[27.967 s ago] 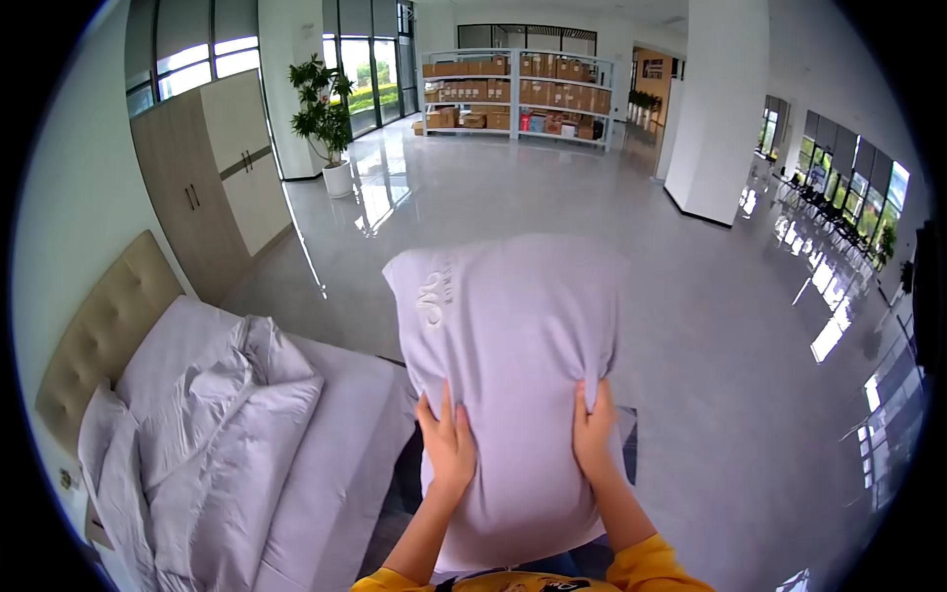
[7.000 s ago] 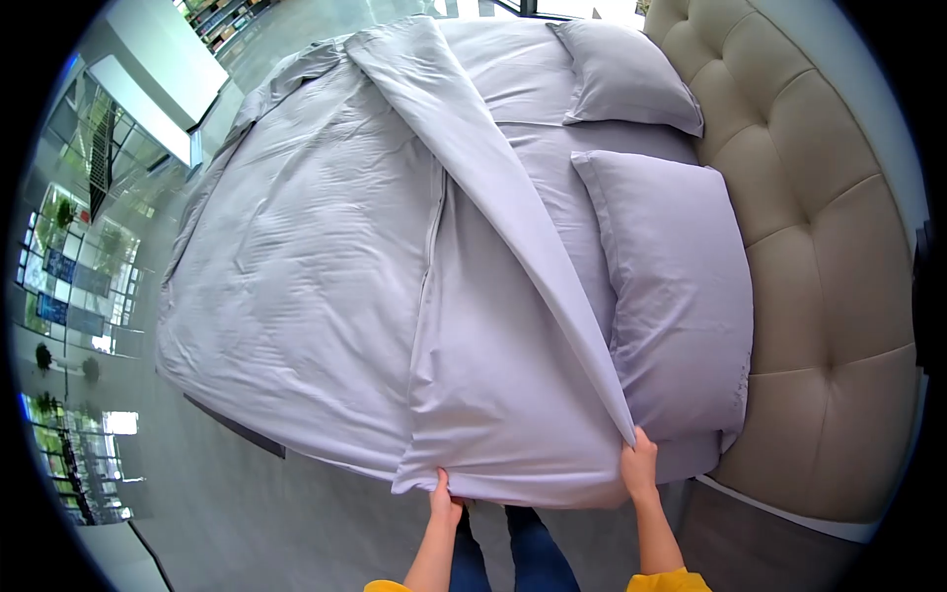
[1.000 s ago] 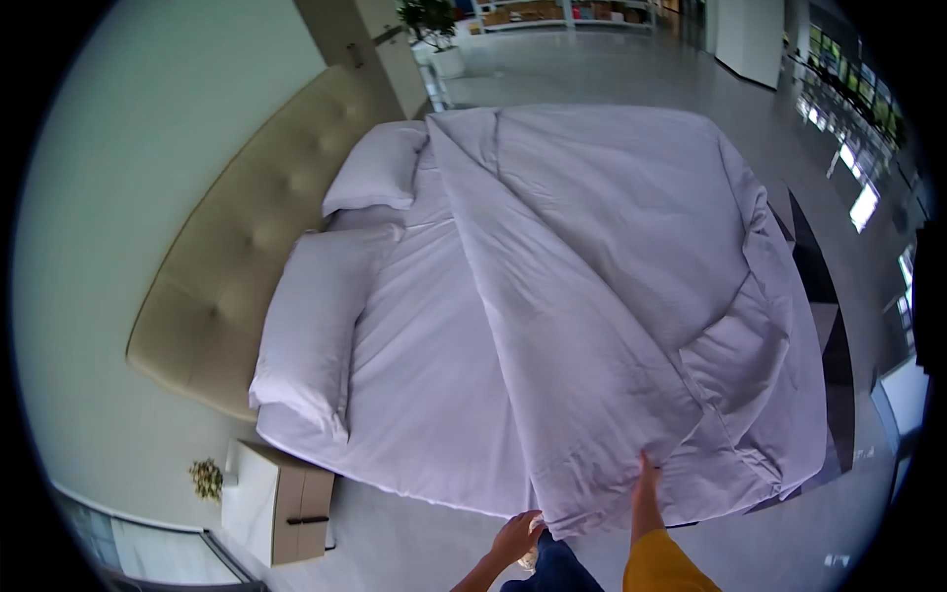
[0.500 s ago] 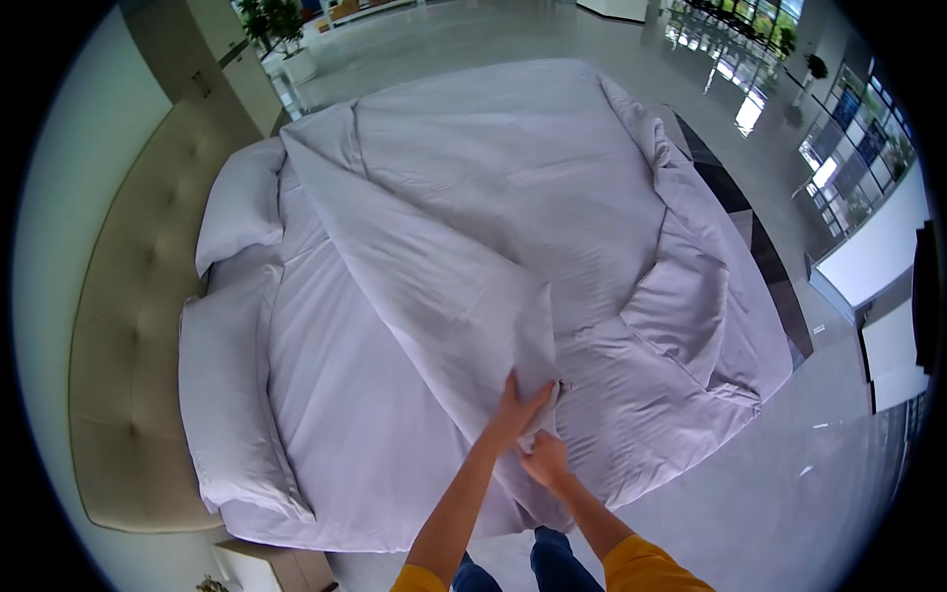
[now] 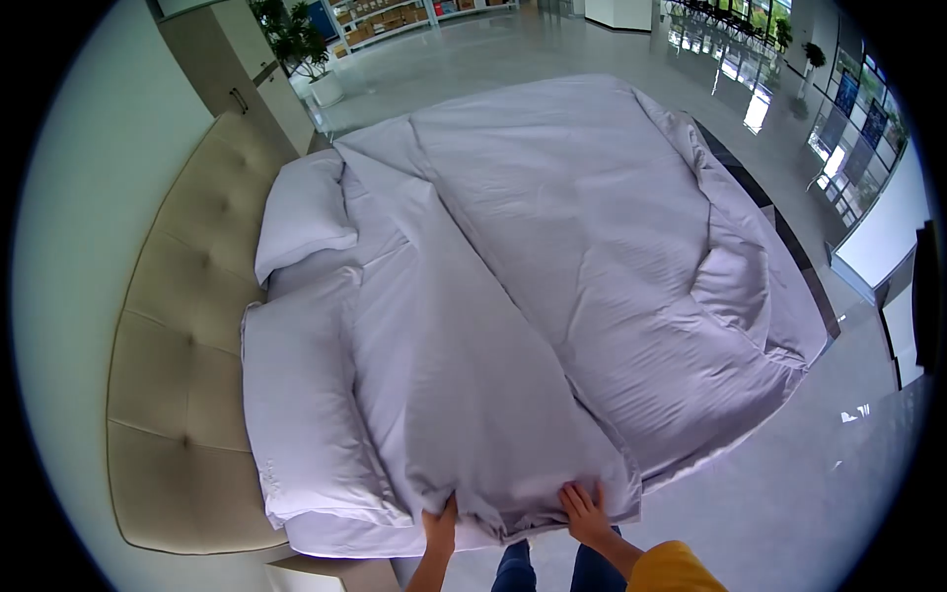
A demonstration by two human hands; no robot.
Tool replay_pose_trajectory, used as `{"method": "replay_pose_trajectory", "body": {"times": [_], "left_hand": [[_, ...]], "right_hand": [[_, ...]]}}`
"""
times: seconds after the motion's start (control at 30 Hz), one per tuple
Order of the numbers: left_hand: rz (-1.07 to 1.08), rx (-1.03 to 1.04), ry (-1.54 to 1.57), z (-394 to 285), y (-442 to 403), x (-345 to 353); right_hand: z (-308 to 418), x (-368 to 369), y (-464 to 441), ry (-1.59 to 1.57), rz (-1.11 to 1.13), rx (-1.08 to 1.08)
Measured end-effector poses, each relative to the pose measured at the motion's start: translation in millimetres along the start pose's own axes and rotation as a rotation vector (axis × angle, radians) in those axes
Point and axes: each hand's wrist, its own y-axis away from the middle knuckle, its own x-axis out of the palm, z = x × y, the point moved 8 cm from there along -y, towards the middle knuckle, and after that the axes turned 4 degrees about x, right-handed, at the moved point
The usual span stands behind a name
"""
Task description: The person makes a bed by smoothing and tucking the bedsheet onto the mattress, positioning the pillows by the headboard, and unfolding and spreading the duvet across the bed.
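At the near side of the bed (image 5: 340, 535) a person stands with both hands on the quilt (image 5: 612, 227), which lies across most of the mattress from the foot up to near the pillows. One broad fold (image 5: 493, 385) of it runs slantwise, from the far corner by the headboard (image 5: 187, 345) down to the near edge, where the hands are. Along the fold's foot side I can see a dark, narrow gap.

The left hand (image 5: 440, 528) pinches the near edge of the quilt on the pillow side, its fingers partly hidden by bunched cloth. The right hand (image 5: 589, 518) rests palm down on the same edge, fingers spread, by the corner nearer the foot. A yellow sleeve (image 5: 681, 567) covers that arm, and jeans (image 5: 514, 567) show below the edge.

Two pillows stand in a row by the headboard: the near pillow (image 5: 306, 405), long and close beside the fold, and the far pillow (image 5: 308, 212). Between them and the fold a strip of sheet (image 5: 380, 335) shows. Toward the foot, the quilt has a rumpled flap (image 5: 732, 286). Beyond are a wardrobe (image 5: 237, 79), a potted plant (image 5: 326, 91) and shelves (image 5: 395, 20) of boxes.
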Motion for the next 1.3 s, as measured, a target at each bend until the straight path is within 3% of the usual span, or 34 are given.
{"method": "replay_pose_trajectory", "body": {"times": [0.13,0.2,0.33,0.4,0.43,0.47,0.53,0.57,0.6,0.67,0.73,0.77,0.83,0.97,1.0,1.07,1.1,1.17,1.3], "left_hand": [[-0.031,-0.023,0.011,30.4,52.2,-58.6],[-0.107,-0.088,-0.167,56.9,74.0,-79.2],[-0.146,-0.029,-0.046,137.8,79.9,-95.0],[-0.162,-0.329,-0.128,168.3,82.8,-108.0],[-0.127,-0.423,0.02,203.3,77.1,-112.8],[-0.122,-0.429,0.018,213.1,74.9,-118.0],[-0.046,-0.568,0.375,238.4,85.8,-112.7],[-0.041,-0.612,0.52,270.0,84.7,-122.7],[-0.039,-0.616,0.51,258.1,78.4,-124.3],[-0.241,-0.732,0.749,240.4,75.3,-121.3],[-0.1,-0.469,0.436,217.2,46.8,-109.5],[-0.103,-0.474,0.43,223.3,39.5,-107.6],[-0.067,-0.382,-0.362,226.2,27.4,-122.1],[-0.207,-0.208,-0.301,150.7,48.4,-102.0],[-0.214,-0.206,-0.32,142.1,55.0,-105.4],[-0.243,-0.213,-0.471,127.7,63.6,-114.4],[-0.253,-0.112,-0.448,131.5,60.4,-119.4],[-0.25,-0.109,-0.449,144.9,61.7,-131.2],[-0.253,-0.147,-0.574,128.8,78.2,-148.5]], "right_hand": [[9.8,2.8,21.4,-0.016,0.021,0.037],[11.4,39.2,46.5,-0.215,0.421,-0.008],[16.9,42.8,75.1,-0.257,0.421,-0.157],[24.1,66.9,96.5,-0.182,0.565,-0.151],[23.9,75.1,101.2,-0.186,0.569,-0.112],[26.4,83.3,110.3,-0.185,0.574,-0.106],[30.4,116.5,153.3,-0.273,0.947,-0.048],[31.7,112.0,157.8,-0.345,0.979,0.023],[31.0,109.6,157.4,-0.354,0.981,0.03],[-18.8,93.0,168.7,-0.411,0.699,0.668],[-78.8,146.9,211.3,-0.613,0.544,1.095],[-95.5,148.2,207.4,-0.852,0.415,1.245],[-118.0,131.3,182.8,-1.169,0.184,1.535],[-129.5,152.5,194.6,-1.507,-0.092,1.923],[-129.9,146.3,181.0,-1.562,-0.208,1.792],[-125.0,132.3,170.4,-1.56,-0.207,1.757],[-122.7,136.1,173.9,-1.563,-0.219,1.762],[-134.4,120.6,191.6,-1.064,-0.359,1.71],[-110.0,85.4,212.1,-0.812,-0.375,1.722]]}}
